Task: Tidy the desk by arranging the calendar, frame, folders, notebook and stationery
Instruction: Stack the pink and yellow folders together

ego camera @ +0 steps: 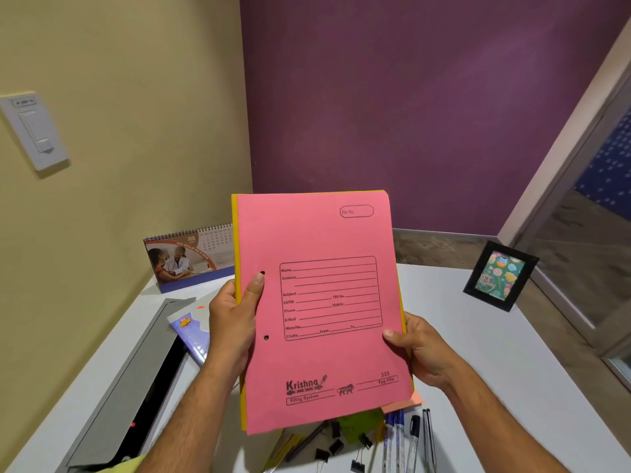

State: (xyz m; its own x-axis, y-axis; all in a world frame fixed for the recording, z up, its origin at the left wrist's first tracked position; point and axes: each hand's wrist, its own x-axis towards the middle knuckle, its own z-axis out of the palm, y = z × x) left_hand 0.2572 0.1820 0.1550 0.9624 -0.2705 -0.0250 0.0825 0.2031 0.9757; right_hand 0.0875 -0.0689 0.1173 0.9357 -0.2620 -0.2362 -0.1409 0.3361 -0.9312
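Observation:
I hold a pink folder upright above the desk, with a yellow folder stacked behind it. My left hand grips the left edge and my right hand grips the right edge. A desk calendar stands at the back left. A black photo frame stands at the back right. Pens, black binder clips and pencils lie on the desk below the folders. A purple notebook lies at the left, partly hidden by my left hand.
A white desk fills the lower view. A grey cable tray with an open flap runs along the left edge. A wall switch sits on the left wall. A glass partition borders the right.

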